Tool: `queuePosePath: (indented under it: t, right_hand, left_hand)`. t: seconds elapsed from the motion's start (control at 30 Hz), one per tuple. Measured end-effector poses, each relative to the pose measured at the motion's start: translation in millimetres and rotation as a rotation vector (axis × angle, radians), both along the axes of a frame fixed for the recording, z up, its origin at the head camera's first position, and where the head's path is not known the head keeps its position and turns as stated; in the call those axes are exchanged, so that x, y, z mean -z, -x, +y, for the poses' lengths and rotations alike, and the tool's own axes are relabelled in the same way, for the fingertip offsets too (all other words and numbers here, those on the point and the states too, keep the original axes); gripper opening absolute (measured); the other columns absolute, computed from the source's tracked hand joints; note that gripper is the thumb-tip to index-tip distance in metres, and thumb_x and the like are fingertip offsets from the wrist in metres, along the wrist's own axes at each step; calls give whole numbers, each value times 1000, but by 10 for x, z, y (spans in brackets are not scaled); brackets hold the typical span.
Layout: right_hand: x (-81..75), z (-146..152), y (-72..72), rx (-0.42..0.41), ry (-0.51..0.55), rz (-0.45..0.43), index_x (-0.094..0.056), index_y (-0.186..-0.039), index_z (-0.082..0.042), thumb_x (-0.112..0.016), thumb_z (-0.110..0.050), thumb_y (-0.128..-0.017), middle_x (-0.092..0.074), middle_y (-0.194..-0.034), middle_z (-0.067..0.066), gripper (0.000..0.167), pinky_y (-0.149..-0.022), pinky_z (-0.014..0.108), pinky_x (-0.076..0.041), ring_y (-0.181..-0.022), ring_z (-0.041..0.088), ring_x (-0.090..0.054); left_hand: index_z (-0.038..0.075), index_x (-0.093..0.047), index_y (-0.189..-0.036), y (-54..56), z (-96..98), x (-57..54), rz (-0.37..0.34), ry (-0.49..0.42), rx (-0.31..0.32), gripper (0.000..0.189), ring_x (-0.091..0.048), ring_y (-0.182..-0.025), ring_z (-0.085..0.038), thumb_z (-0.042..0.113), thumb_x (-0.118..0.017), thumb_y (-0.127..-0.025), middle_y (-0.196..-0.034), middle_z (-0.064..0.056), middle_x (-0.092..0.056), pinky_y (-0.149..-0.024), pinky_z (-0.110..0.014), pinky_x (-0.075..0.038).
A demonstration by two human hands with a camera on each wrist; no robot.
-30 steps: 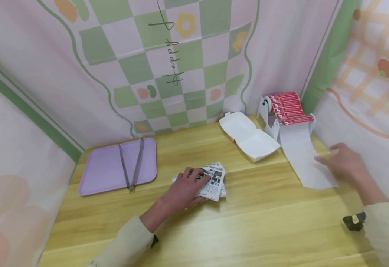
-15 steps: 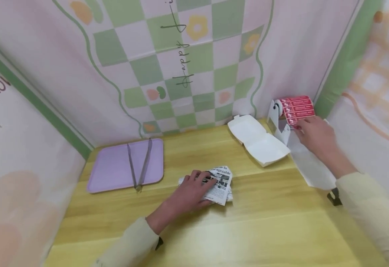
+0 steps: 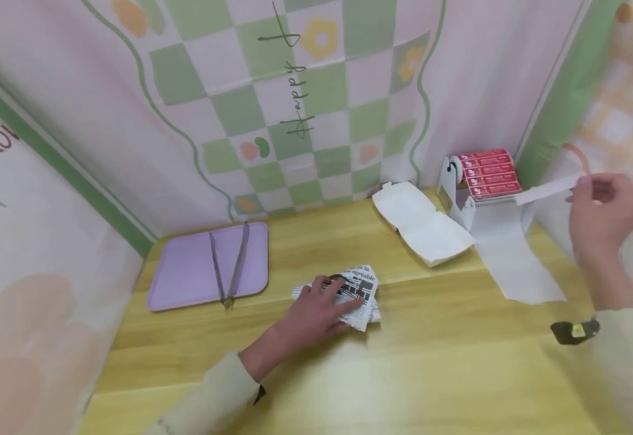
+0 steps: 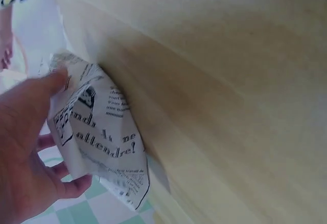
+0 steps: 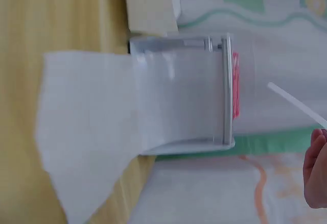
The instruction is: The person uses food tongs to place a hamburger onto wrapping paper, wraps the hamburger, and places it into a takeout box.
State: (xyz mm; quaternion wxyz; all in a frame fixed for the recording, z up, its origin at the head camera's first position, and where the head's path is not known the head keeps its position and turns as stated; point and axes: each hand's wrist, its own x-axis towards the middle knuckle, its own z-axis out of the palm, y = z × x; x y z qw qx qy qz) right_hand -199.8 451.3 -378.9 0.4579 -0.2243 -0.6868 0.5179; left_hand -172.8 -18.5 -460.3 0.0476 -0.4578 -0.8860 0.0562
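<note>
My left hand (image 3: 313,309) holds a folded packet of newsprint-patterned paper (image 3: 364,317) on the table. In the left wrist view the thumb lies on one side of the printed paper (image 4: 110,132) and the fingers curl behind the other. At the right, my right hand (image 3: 607,217) is raised and pinches one end of a narrow sticker (image 3: 546,191), its white side showing. That strip sticks out leftward near a label dispenser (image 3: 464,202). Red printed labels (image 3: 489,175) run over the dispenser's roll, and a white backing strip (image 3: 514,257) hangs down from it onto the table.
An opened white burger box (image 3: 422,223) lies left of the dispenser. Far left on the wooden table (image 3: 430,374) is a lilac tray (image 3: 186,266), with metal tongs (image 3: 235,272) lying across it. Patterned cloth walls (image 3: 327,121) enclose the back and sides.
My right hand went up from beside the backing strip to the label roll, then pulled away to the right with a sticker. My left hand stays on the paper packet.
</note>
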Motion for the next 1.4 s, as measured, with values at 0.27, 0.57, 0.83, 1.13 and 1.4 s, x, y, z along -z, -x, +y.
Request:
queuePosePath:
  t: [0.27,0.57,0.83,1.13,1.4]
  right_hand:
    - [248,-770,-376,-375,-331,-145,-69,-105,-6,-59,-6,-94,-57,-81,-37,15,-62,0,-46,-71,-17,-55]
    - [485,-1324,-683,-934,-499,-67,-71,-93,-4,-55,18,-84,-70,-109,-14,28,-71,11,-52,-97,-7,-60]
    - [568,-1654,-724,-1233,-587,-78,-63,-83,-16,-55,12,-90,-71,-93,7,31,-63,21,-56,-85,2,-63]
    - [663,-1762,-738,-1290,-525,-215,-65,-95,-9,-54,-1,-100,-70,-95,-1,15,-71,26,-60,-91,2,-64]
    - [702,-1816,-745,-1275,-565,-264,-66,-96,-11,-68,-7,-92,-70,-89,-2,6,-61,21,-53,-82,2,-60]
  left_hand:
    - [40,-54,-141,27,36,-135,-137,-105,-57,45,-44,-129,-37,57,-42,-101,-150,-11,-43,-86,-52,-55]
    - [39,-51,-144,21,110,-47,-149,-132,-63,49,-42,-126,-29,52,-58,-97,-149,-9,-44,-87,-46,-52]
    - [37,-55,-140,5,188,-8,-118,-141,-91,49,-41,-124,-28,57,-56,-96,-144,-6,-45,-88,-49,-47]
    - [31,-53,-137,-91,290,80,44,-121,-131,56,-46,-126,-36,62,-57,-92,-141,-11,-49,-85,-57,-54]
    - [29,-50,-135,-112,289,91,174,-77,-100,50,-50,-124,-35,59,-54,-95,-137,-12,-51,-84,-54,-56]
